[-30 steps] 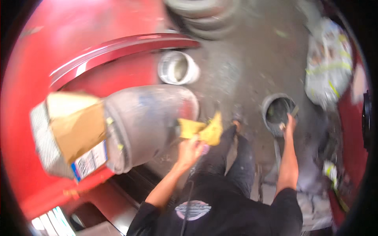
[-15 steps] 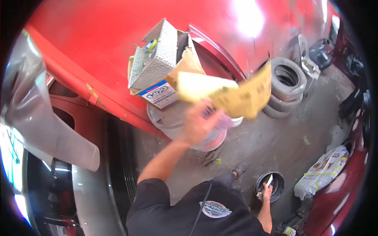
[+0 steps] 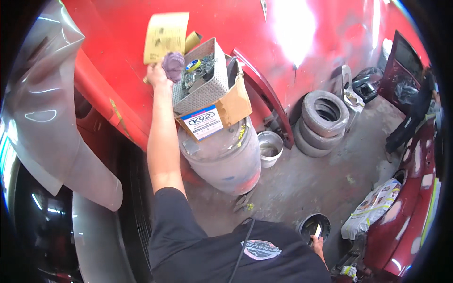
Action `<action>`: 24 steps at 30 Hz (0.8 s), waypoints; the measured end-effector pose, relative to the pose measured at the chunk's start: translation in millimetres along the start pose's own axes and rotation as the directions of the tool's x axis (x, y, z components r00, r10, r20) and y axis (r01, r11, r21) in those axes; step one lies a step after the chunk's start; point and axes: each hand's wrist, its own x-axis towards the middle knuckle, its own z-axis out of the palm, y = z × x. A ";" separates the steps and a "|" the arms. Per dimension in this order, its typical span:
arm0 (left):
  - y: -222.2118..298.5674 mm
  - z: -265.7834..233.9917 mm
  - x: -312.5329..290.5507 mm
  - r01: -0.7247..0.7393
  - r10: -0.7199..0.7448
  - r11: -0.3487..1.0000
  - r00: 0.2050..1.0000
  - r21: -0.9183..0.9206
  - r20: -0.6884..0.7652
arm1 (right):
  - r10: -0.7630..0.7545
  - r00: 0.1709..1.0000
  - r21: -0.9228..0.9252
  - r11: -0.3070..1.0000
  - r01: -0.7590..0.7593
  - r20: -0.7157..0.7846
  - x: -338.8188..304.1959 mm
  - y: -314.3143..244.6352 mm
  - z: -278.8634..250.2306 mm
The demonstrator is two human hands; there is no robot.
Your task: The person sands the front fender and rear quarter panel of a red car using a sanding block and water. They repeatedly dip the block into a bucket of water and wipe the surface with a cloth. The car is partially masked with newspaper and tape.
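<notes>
My left hand [image 3: 158, 77] is stretched out to the upper left, closed around a yellow sheet of sandpaper [image 3: 165, 37] and a bunched purple cloth [image 3: 173, 65]. Beside it sits a grey woven basket [image 3: 194, 96] with small items and a roll of yellow-and-blue tape [image 3: 192, 65]. This basket rests in a cardboard box [image 3: 231, 100] on top of a grey drum [image 3: 224, 167]. Low on the right, my right hand [image 3: 318, 245] grips a pale, flat, narrow object [image 3: 318, 231] whose kind I cannot make out. A dark bucket [image 3: 325, 220] lies below that hand.
A big red panel [image 3: 113, 33] stands behind the drum. A pale bucket [image 3: 270, 146] and stacked tires [image 3: 325, 120] stand to its right. Plastic sheeting [image 3: 42, 108] hangs at left. A wrapped bag [image 3: 370, 207] lies by a dark red car panel [image 3: 401, 226]. Another person's dark-clothed leg [image 3: 406, 127] shows at right.
My left hand has moved up and left with the sandpaper and purple cloth, from in front of the box to the basket's left side. My right hand stays by the dark bucket.
</notes>
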 end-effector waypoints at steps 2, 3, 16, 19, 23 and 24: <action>-15.9 -62.5 21.9 0.103 -0.101 0.992 0.995 0.078 -0.025 | -0.013 0.989 -0.020 1.000 0.016 0.145 -1.6 -21.1 21.5; -38.1 -52.9 10.8 0.213 -0.212 0.974 0.977 0.080 -0.030 | -0.010 0.987 -0.018 1.000 0.013 0.158 -8.4 -33.0 14.4; -30.5 -82.5 30.3 0.728 -0.863 0.483 0.304 0.486 0.403 | -0.116 0.982 0.060 0.992 0.108 0.150 1.2 -106.4 75.5; -15.2 -62.7 6.9 0.545 -0.844 0.445 0.520 0.711 0.130 | -0.053 0.991 -0.060 0.996 0.060 0.123 6.8 -106.2 91.5; -24.0 -93.3 67.5 0.168 -0.795 0.400 0.553 0.901 0.250 | -0.080 0.996 -0.023 0.996 0.081 0.043 7.4 -105.4 105.5; -28.7 -83.3 73.8 0.103 -0.800 0.390 0.530 0.915 0.281 | -0.073 0.997 -0.003 0.997 0.073 0.000 6.2 -101.5 98.2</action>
